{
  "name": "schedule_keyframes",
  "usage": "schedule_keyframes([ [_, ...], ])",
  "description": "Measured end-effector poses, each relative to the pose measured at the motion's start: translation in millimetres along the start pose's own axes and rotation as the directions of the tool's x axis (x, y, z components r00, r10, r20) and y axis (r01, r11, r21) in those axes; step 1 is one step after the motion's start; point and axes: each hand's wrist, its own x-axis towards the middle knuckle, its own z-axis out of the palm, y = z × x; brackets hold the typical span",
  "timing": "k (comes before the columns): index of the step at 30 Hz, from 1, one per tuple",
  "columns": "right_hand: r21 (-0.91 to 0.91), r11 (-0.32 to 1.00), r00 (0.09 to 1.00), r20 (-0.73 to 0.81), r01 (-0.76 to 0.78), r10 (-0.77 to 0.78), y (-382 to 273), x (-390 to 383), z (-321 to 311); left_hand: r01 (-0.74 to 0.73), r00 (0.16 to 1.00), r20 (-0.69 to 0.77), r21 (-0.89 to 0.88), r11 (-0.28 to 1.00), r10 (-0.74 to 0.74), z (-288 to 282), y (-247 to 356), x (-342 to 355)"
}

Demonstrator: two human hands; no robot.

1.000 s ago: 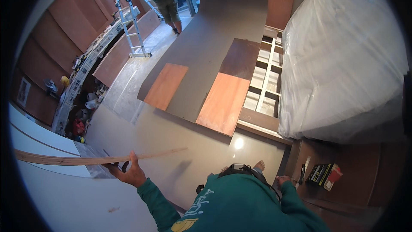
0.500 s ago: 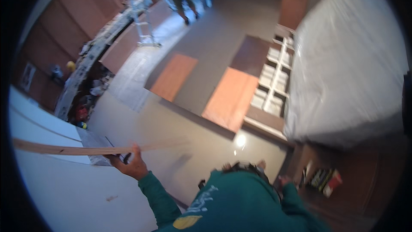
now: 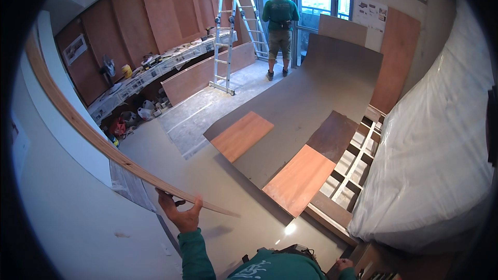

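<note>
My left hand [image 3: 180, 211] grips a long, narrow light wooden strip [image 3: 111, 150] that runs up along the left side toward the white wall [image 3: 62, 212]; a small dark object shows between my fingers under the strip. At the lower edge my right hand [image 3: 344, 265] is closed beside my body, near brown furniture [image 3: 366, 257]; whatever may be inside it is hidden. In front of me a large grey sheet [image 3: 327, 84] lies over a slatted frame [image 3: 351, 165], with orange wood boards [image 3: 299, 180] and a dark board [image 3: 332, 136] on it.
A person [image 3: 280, 21] stands by the glass door, next to an aluminium ladder [image 3: 223, 59]. A long cluttered bench [image 3: 150, 67] lines the panelled left wall, with a leaning board [image 3: 184, 85] below. A plastic-wrapped mattress [image 3: 420, 145] stands at right; glossy floor [image 3: 218, 233] surrounds me.
The view has tilted up, showing more of the door, person and ladder. The wooden strip now rises steeply to the upper left instead of lying level, still in my left hand.
</note>
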Motion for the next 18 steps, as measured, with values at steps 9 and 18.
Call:
schedule_keyframes([
  [9,0.237,0.601,0.633,-0.090,0.764,-0.769,-389.3,-167.7,-56.4,-0.071,0.951,0.279,-0.215,0.974,0.131,37.9,14.2,1.3],
  [18,0.388,0.095,0.154,-0.126,0.917,-0.980,-554.1,-341.4,-47.3,-0.177,0.787,0.435,-0.519,0.836,0.436,84.6,67.2,-49.6],
])
